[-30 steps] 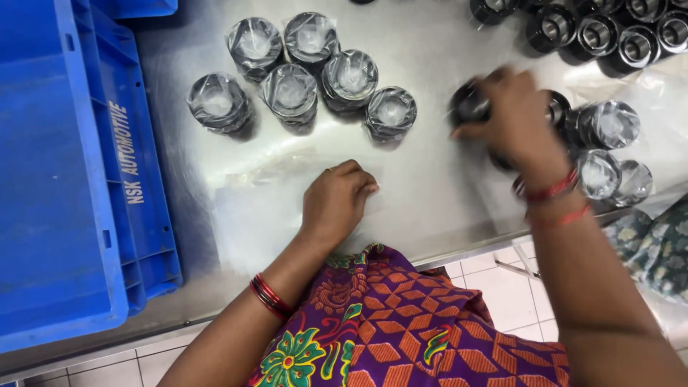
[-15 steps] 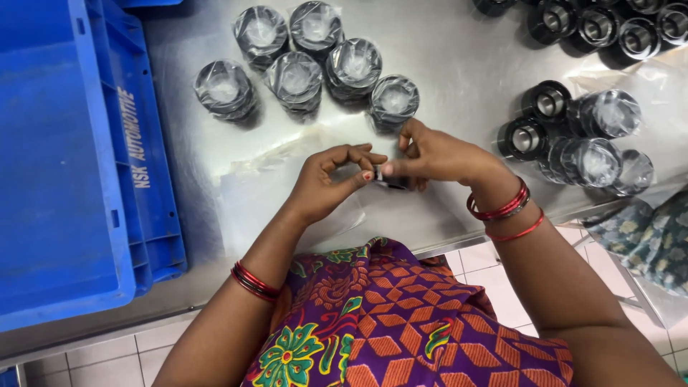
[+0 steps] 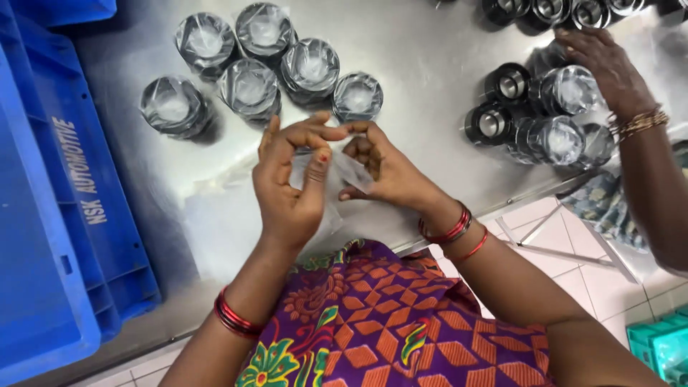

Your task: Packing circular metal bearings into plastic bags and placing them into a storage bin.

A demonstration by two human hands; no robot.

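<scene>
At a steel worktable [image 3: 444,143] flanked by a blue plastic crate [image 3: 43,215], finished work sits sorted: bagged metal rings [image 3: 251,68] clustered at the far centre, bare dark rings [image 3: 502,100] heaped to the right, where a co-worker's hand [image 3: 602,61] rests on them. Over the near edge, the person's left hand [image 3: 290,190] and right hand [image 3: 383,168] meet, fingertips pinched on a small clear plastic bag [image 3: 337,172], seemingly to tease its mouth open.
</scene>
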